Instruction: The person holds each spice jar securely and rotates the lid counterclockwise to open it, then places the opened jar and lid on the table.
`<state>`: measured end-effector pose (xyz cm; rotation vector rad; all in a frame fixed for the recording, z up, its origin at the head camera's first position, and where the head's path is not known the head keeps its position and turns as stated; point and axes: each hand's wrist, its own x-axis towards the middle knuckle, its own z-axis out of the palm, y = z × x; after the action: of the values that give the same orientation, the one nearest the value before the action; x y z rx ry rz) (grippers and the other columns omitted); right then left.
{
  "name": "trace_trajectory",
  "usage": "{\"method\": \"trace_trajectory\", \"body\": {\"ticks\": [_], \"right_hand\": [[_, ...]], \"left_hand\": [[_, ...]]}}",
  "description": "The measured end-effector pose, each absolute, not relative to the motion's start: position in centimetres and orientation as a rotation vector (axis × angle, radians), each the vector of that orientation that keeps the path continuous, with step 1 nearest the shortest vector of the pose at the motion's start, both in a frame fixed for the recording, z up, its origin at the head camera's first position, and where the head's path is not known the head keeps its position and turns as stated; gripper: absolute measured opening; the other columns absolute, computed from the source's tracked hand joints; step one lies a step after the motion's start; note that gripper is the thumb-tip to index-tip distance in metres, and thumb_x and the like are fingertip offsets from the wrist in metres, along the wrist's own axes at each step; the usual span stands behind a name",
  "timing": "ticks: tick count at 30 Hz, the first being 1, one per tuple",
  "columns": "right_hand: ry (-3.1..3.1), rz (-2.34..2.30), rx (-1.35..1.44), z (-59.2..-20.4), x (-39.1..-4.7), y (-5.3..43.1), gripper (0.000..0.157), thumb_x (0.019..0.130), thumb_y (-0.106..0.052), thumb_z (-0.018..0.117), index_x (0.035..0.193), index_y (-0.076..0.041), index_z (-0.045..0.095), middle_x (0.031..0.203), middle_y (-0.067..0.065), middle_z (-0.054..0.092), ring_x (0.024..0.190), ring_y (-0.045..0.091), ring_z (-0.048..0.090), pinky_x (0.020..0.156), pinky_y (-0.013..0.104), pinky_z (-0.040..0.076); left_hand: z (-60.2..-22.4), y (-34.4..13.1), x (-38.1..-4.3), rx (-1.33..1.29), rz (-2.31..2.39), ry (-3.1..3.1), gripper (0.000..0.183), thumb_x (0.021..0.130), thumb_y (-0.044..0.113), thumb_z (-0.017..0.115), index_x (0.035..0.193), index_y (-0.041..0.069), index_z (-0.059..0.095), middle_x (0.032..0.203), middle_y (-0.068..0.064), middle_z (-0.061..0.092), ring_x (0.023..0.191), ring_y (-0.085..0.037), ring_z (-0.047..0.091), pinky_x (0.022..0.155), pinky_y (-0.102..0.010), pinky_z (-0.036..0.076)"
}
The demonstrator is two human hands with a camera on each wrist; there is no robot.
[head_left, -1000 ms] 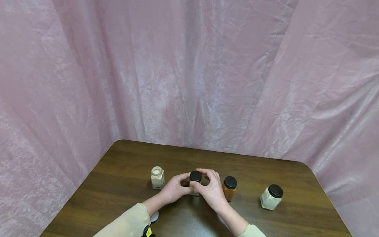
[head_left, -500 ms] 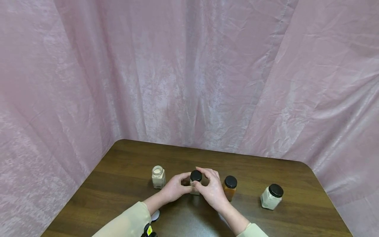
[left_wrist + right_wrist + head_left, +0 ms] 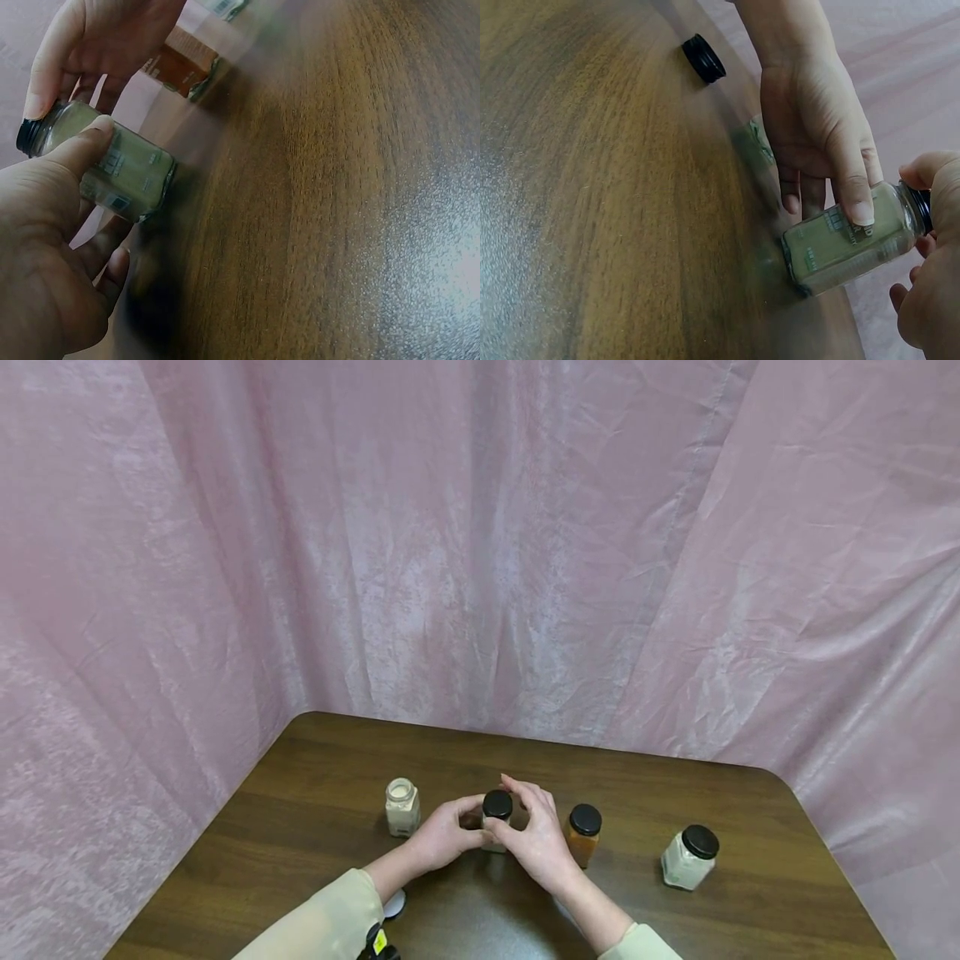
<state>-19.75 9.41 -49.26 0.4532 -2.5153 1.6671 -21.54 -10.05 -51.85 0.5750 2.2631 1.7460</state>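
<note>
A small glass jar of greenish-beige powder with a black screw lid stands near the middle of the table. My left hand grips its body, the thumb lying across the printed front and the other fingers behind. At the top, my right hand holds the lid, its thumb on the near side of the rim and its fingers reaching round the far side. Those far fingers are partly hidden in the wrist views. Beyond my left hand is a lidless glass jar of pale powder.
Just right of my right hand stands a black-lidded jar of orange powder. Farther right is a black-lidded jar of whitish contents. A loose black lid, pale inside, lies near my left forearm. A pink curtain hangs behind the wooden table.
My right fingertips have shifted slightly backward around the far side of the lid. The left hand and the jar stay nearly in place.
</note>
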Motion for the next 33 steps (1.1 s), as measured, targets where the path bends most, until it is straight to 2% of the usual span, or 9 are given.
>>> {"method": "trace_trajectory", "body": {"ticks": [7,11,15,21,33], "right_hand": [[-2.521,1.683,0.402,-48.89,-19.72,9.36,0.069,0.083,-0.038,0.086,0.144,-0.023,0.057,0.134,-0.010,0.057,0.130,0.018,0.040,0.105,0.049,0.036],[-2.536,1.699,0.367,-48.93,-19.69,9.25,0.068,0.082,-0.041,0.086,0.140,-0.019,0.057,0.134,-0.007,0.055,0.129,0.019,0.039,0.104,0.050,0.035],[-2.534,1.717,0.347,-48.98,-19.73,9.06,0.063,0.082,-0.039,0.087,0.134,-0.017,0.058,0.133,-0.003,0.054,0.127,0.020,0.040,0.105,0.048,0.035],[-2.561,1.675,0.286,-48.81,-19.70,8.86,0.057,0.080,-0.039,0.088,0.126,-0.023,0.059,0.126,-0.001,0.054,0.119,0.022,0.042,0.098,0.046,0.037],[-2.544,1.646,0.283,-48.79,-19.68,8.81,0.051,0.079,-0.035,0.089,0.120,-0.020,0.061,0.121,-0.002,0.056,0.117,0.022,0.043,0.097,0.045,0.037]], "left_hand": [[-52.05,-10.03,-21.72,0.565,1.740,2.293,0.051,0.091,0.014,0.079,0.139,0.012,0.062,0.127,-0.006,0.069,0.119,-0.026,0.064,0.088,-0.029,0.054],[-52.09,-9.97,-21.80,0.564,1.750,2.295,0.049,0.090,0.011,0.080,0.136,0.009,0.063,0.122,-0.005,0.070,0.116,-0.025,0.065,0.086,-0.026,0.054],[-52.09,-9.88,-21.90,0.558,1.748,2.293,0.047,0.089,0.008,0.079,0.133,0.008,0.064,0.119,-0.004,0.071,0.112,-0.021,0.066,0.084,-0.025,0.053],[-52.03,-9.76,-22.02,0.556,1.746,2.287,0.046,0.089,0.006,0.078,0.132,0.006,0.063,0.116,-0.004,0.071,0.108,-0.017,0.066,0.083,-0.025,0.053],[-51.97,-9.77,-22.05,0.538,1.729,2.296,0.047,0.088,0.009,0.080,0.132,0.007,0.064,0.115,-0.003,0.071,0.109,-0.019,0.066,0.083,-0.025,0.053]]}}
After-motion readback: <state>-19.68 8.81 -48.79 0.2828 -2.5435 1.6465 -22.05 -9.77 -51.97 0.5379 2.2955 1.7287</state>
